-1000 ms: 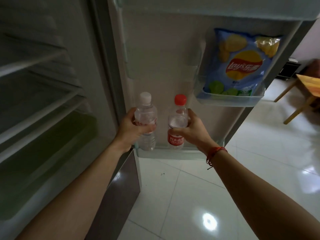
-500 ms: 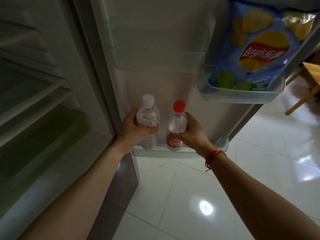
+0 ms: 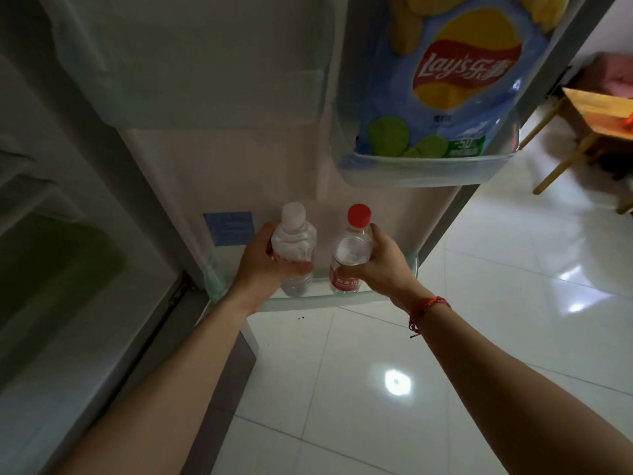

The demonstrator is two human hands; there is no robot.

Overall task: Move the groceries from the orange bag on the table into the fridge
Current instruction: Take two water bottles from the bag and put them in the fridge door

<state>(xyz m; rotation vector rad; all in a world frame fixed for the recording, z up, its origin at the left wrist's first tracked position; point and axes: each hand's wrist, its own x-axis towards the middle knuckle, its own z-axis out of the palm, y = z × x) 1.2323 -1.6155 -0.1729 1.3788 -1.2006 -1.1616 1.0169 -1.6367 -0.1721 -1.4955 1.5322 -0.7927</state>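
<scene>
- In the bottom shelf [image 3: 325, 298] of the open fridge door, both bottles have their lower ends behind the clear front rail. I cannot tell whether their bases sit flat on the shelf floor.
- My left grip [image 3: 263, 265] is wrapped round the middle of the white-capped bottle [image 3: 294, 240], thumb across its front. My right grip [image 3: 383, 265] is wrapped round the red-capped bottle [image 3: 352, 250] just below its shoulder. Neither is empty.
- The two bottles stand upright, near each other with a small gap between them. The white-capped one is nearer the hinge side.
- To do this well, I would press each bottle lightly down until I feel the base stop. Only then would I loosen my fingers, one side at a time, so a wobble in one does not knock the other.
- The thin plastic looks likely to give under a squeeze, so I judge a light hold is enough. A hard one could make a bottle spring as I let go.
- I would draw my fingers out upward, over the rail, rather than dragging them against it.
- The chip bag [image 3: 455, 80] is already in the upper door bin [image 3: 428, 173], above and to the right, out of my arms' way.
- The desk [image 3: 596, 108] stands well apart, past the door's edge. I cannot make out what remains on it.
</scene>
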